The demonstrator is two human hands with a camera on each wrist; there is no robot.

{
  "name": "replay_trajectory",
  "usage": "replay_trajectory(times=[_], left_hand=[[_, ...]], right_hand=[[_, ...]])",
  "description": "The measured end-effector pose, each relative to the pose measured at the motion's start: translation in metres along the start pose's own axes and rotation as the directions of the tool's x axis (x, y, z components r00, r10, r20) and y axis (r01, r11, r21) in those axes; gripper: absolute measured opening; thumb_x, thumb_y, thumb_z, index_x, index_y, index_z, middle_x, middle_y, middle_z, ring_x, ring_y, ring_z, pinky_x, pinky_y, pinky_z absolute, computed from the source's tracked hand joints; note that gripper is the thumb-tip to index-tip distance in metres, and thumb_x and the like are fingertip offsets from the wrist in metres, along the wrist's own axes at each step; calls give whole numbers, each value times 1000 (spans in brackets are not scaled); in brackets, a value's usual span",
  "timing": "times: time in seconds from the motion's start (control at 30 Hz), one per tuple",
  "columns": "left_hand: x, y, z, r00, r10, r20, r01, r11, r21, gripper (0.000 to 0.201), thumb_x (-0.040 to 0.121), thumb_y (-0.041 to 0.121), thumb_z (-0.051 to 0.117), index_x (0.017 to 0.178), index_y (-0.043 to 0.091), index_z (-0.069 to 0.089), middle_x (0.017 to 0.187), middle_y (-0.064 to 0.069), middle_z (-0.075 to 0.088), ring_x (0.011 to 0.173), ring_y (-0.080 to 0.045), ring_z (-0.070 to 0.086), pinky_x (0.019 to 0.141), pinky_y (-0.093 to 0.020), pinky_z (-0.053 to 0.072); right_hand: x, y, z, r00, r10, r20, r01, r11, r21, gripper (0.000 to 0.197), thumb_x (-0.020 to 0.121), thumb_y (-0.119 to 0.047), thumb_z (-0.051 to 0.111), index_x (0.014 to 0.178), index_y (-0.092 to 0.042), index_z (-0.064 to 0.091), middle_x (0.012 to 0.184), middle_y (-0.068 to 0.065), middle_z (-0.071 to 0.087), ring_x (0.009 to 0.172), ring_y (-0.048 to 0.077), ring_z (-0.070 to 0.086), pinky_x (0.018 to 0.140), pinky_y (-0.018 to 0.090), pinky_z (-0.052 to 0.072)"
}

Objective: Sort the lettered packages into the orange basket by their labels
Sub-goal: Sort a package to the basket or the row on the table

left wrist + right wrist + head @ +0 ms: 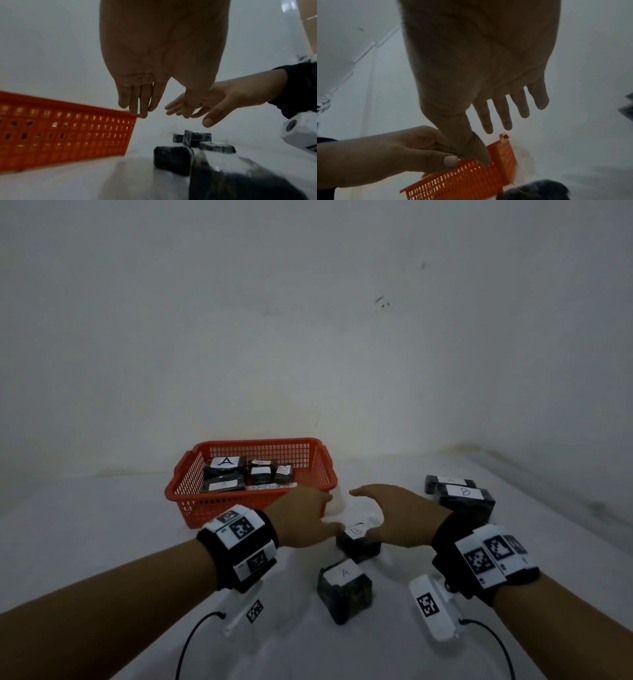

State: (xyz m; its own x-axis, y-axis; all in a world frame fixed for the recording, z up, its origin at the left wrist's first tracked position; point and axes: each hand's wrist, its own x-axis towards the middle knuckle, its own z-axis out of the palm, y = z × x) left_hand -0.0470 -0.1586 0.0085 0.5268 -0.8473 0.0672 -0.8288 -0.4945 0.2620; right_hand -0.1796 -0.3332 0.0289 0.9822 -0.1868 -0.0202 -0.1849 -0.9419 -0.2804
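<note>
**A:** Start with the head view. What are your hands doing?

**B:** Your left hand [303, 517] and right hand [394, 517] hover side by side over the white table [102, 508], just above the package marked B [358, 542]. Whether either thumb touches that package, I cannot tell. The orange basket [191, 494] stands just beyond your left hand and already holds several dark packages, two showing an A label. A package marked A [344, 589] sits nearer to you, and two more, an A package [448, 482] and a second B package [467, 498], lie at the right, touching or nearly so.

**A:** And the left wrist view?

**B:** Your left hand's fingers [142, 100] hang straight and close together, released, holding nothing, with their tips in front of the basket's [68, 132] near corner. Your right hand [214, 100] reaches in from the right, fingers stretched out and loose. Dark packages [173, 161] lie on the table below both hands.

**A:** The right wrist view?

**B:** Your right hand's fingers [503, 115] are spread and straight, grasping nothing. Your left hand [393, 157] comes in from the left with fingers slack; its thumb lies across the basket [471, 180] rim, contact unclear. A blurred dark package [539, 190] shows at the bottom edge.
</note>
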Motion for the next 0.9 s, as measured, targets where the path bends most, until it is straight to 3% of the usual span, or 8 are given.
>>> replay_trajectory(times=[0.1,0.17,0.33,0.47,0.53,0.63,0.77,0.9], left_hand=[[8,10,18,997,-43,68,39,997,66,70,96,55,61,149,10,53,146,-10,60,132,-27,57,111,-39,46],[14,18,24,990,-74,119,67,996,65,70,97,52,61,151,8,50,151,-11,56,138,-28,53,114,-38,43],[34,25,34,977,-133,169,128,991,44,64,93,53,67,137,6,63,132,-11,68,119,-27,66,99,-35,54],[45,30,38,970,-116,214,124,992,-24,55,88,57,72,110,7,77,103,-13,77,88,-25,70,73,-33,49],[47,33,38,967,-111,228,115,993,-7,56,82,59,77,108,10,79,99,-10,78,87,-24,71,75,-35,54],[47,34,34,969,-105,222,105,994,11,51,80,51,82,113,12,79,102,-7,79,93,-23,73,85,-37,58],[43,30,24,980,-75,182,98,988,-118,46,80,42,82,119,17,78,107,-1,79,97,-18,72,91,-36,60],[34,22,9,988,-57,144,98,950,-297,59,79,38,84,133,18,69,118,3,74,106,-14,69,99,-35,57]], right_hand=[[-2,11,12,996,46,75,-45,999,-18,82,90,-33,75,160,-26,33,165,-1,38,150,20,38,122,36,32],[4,18,19,989,80,123,-74,996,-51,84,87,-32,79,159,-24,35,162,1,43,146,22,42,119,36,36],[21,26,26,973,139,185,-123,988,-95,82,88,-24,80,158,-22,39,158,5,48,142,25,48,113,35,40],[32,29,28,972,137,192,-120,988,-98,72,88,-22,80,152,-20,47,148,5,58,131,25,57,102,30,44],[34,31,28,974,137,182,-125,989,-77,71,88,-22,81,151,-19,48,145,4,61,128,24,60,95,26,43],[33,32,28,976,137,170,-136,991,-20,79,84,-29,85,152,-16,47,144,4,60,128,24,59,96,26,43],[26,37,24,987,113,117,-124,988,91,74,82,-36,86,146,-16,54,140,1,61,121,20,60,93,25,43],[17,40,18,995,93,48,-103,941,322,79,80,-37,88,148,-19,53,146,-2,58,126,17,60,103,28,46]])
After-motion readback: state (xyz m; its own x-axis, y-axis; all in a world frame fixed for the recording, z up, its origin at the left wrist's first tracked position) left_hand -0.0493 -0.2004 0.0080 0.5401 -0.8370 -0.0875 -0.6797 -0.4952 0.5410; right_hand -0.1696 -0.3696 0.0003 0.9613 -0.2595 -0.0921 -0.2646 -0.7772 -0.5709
